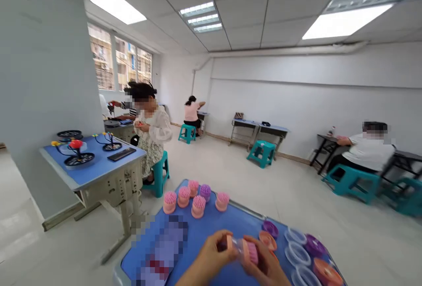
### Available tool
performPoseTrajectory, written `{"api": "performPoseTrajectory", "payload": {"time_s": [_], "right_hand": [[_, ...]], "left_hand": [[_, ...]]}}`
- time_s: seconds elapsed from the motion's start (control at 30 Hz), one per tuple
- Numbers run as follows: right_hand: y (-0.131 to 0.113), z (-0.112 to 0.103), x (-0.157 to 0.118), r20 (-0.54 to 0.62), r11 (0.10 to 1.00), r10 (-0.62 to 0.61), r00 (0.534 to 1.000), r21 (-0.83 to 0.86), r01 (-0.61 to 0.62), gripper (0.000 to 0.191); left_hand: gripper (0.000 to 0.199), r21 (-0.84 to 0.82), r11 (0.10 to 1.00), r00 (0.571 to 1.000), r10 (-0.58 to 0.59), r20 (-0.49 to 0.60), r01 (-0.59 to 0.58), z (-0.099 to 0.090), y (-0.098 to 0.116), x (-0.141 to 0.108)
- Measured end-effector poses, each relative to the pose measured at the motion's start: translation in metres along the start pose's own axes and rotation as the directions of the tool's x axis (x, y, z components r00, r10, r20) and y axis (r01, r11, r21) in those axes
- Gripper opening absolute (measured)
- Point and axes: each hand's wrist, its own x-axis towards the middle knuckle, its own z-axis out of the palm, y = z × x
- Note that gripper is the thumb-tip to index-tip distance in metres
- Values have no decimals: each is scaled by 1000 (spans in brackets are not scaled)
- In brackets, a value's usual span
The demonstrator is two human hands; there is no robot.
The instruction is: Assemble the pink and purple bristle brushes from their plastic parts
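Observation:
Above the near part of the blue table (211, 226), both my hands are closed around one small scrub brush (243, 251) lying sideways. It has a peach ring at its left end, a clear middle and pink bristles at its right end. My left hand (214, 251) grips the peach end between thumb and fingers. My right hand (265, 262) wraps the bristled end, and its fingers hide part of it. Whether the clear section joins both ends cannot be made out. Several finished-looking round brushes (198, 207), pink and one purple, stand bristles up at the far left.
Right of my hands lie clear plastic rings (297, 254), purple parts (314, 245) and orange parts (327, 272). A blurred-out flat item (166, 251) is at left. Beyond are another blue table (99, 163), a seated person (153, 123) and teal stools (263, 153).

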Motion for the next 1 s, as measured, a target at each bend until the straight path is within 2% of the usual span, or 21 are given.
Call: {"api": "performPoseTrajectory", "payload": {"time_s": [0.03, 0.13, 0.2, 0.27, 0.4, 0.47, 0.57, 0.67, 0.8, 0.87, 0.93, 1.0], "right_hand": [[-2, 1, 0, 53, 1000, 8, 999, 28, -10, 50], [-6, 3, -1, 74, 992, 89, 993, 81, -95, 44], [-7, 4, -1, 24, 975, 169, 985, 139, -171, 50], [-8, 3, -2, 25, 953, 218, 976, 209, -219, 51], [-11, -3, -4, 86, 938, 170, 982, 290, -188, 66], [-13, -5, -3, 102, 948, 137, 985, 275, -160, 61], [-14, -5, -2, 103, 952, 179, 978, 234, -199, 47], [-14, -4, -3, 85, 939, 234, 968, 239, -248, 50], [-14, -5, -5, 54, 947, 137, 989, 285, -146, 61], [-15, -6, -3, 82, 962, 107, 991, 241, -124, 53], [-16, -6, -1, 99, 966, 153, 983, 197, -170, 42], [-15, -6, 0, 89, 956, 216, 972, 183, -229, 44]], "left_hand": [[59, -7, 1000, 1000, 14, 19, -14, 1, 6, -3], [58, 15, 1000, 999, -1, 49, 0, 2, 20, -6], [53, 57, 998, 998, 8, 55, -11, 1, 22, -5], [50, 73, 997, 999, 17, 52, -21, 0, 21, -3], [47, 99, 995, 999, 29, 32, -32, 1, 20, -3], [44, 121, 991, 998, 47, 51, -53, 1, 23, -4], [40, 146, 985, 993, 81, 84, -92, 1, 25, -5], [39, 132, 987, 993, 78, 84, -89, -1, 22, -4], [43, 53, 997, 996, 45, 80, -50, -3, 17, -2], [45, 59, 997, 994, 33, 102, -40, -4, 17, -2], [47, 99, 994, 993, 42, 109, -53, -3, 18, -2], [47, 151, 985, 993, 64, 95, -78, -1, 18, -2]]}}
